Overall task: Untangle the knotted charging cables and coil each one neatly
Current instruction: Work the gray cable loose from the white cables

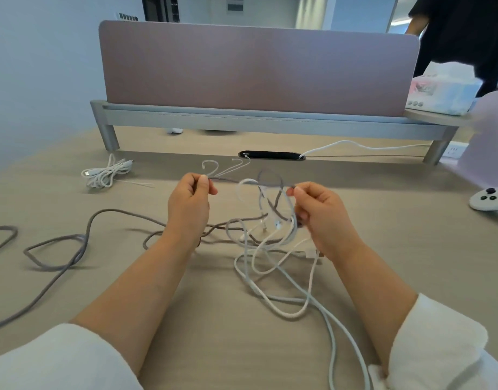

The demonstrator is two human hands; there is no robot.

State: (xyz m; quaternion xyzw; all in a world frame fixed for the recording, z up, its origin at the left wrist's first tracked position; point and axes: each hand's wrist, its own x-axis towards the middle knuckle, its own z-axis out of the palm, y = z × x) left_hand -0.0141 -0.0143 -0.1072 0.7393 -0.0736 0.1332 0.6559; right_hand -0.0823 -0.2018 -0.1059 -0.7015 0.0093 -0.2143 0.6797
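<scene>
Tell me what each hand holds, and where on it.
The left hand pinches the grey cable just behind its splayed connector tips; the right hand pinches the same cable farther along, above the tangle with the white cables.

The left sleeve (59,358) is white, of soft, thick-looking cloth, and ends well behind the left hand (190,201), with the forearm bare. The right sleeve (439,339) is of the same white cloth, bunched in rumpled folds well behind the right hand (321,212).
</scene>
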